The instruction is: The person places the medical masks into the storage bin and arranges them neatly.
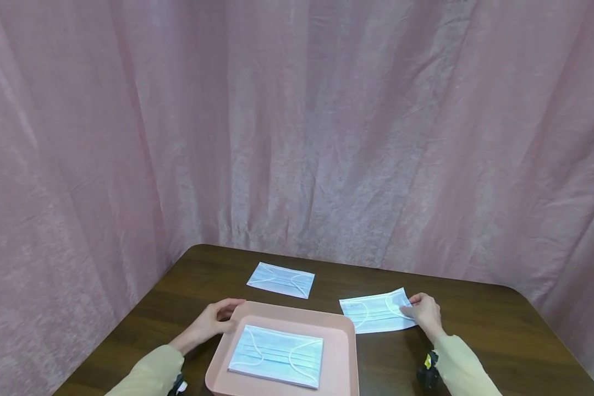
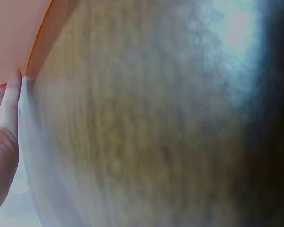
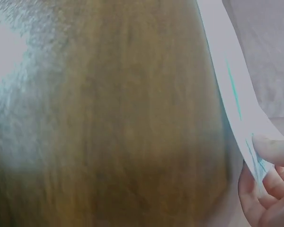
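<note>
My right hand (image 1: 425,314) pinches the right end of a light blue disposable face mask (image 1: 376,312) between thumb and fingers. This mask's left end lies by the right side of a pink tray (image 1: 344,357). In the right wrist view the held mask (image 3: 234,90) appears nearly edge-on, its end between thumb and fingertips. At the tray's far left corner my left hand (image 1: 210,324) touches the outside with its fingers extended. The left wrist view shows straight fingers (image 2: 12,104) against the tray wall (image 2: 14,38). Inside the tray lies a face mask (image 1: 277,356), with a thick edge like a stack.
Another blue face mask (image 1: 281,280) lies flat on the dark wooden table (image 1: 208,269), beyond the tray. A pink curtain (image 1: 297,137) hangs behind the table's far edge and along its left side. The tabletop extends to the right of my right hand.
</note>
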Motion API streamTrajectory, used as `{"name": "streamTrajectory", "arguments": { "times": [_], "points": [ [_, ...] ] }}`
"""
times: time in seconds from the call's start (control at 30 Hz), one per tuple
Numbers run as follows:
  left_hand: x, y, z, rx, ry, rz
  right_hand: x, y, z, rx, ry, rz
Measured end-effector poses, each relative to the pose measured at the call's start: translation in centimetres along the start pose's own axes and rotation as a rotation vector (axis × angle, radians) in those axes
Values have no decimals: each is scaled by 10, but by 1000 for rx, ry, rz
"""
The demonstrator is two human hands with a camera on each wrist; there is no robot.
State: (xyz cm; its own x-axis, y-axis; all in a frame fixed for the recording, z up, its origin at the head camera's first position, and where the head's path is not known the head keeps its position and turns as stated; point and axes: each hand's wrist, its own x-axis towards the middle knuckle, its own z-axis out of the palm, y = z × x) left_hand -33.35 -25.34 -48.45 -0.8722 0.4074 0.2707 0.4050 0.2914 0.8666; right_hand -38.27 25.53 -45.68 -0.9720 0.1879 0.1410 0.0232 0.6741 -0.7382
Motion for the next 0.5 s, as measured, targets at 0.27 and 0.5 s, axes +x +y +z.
{"name": "streamTrajectory", "arguments": {
  "times": [0.27, 0.5],
  "points": [
    [-1, -2, 1, -8, 6, 25, 0, 2, -17, 218, -103, 19],
    [-1, -3, -1, -27, 7, 46, -10, 12, -30, 440, -164, 62]
  ]
}}
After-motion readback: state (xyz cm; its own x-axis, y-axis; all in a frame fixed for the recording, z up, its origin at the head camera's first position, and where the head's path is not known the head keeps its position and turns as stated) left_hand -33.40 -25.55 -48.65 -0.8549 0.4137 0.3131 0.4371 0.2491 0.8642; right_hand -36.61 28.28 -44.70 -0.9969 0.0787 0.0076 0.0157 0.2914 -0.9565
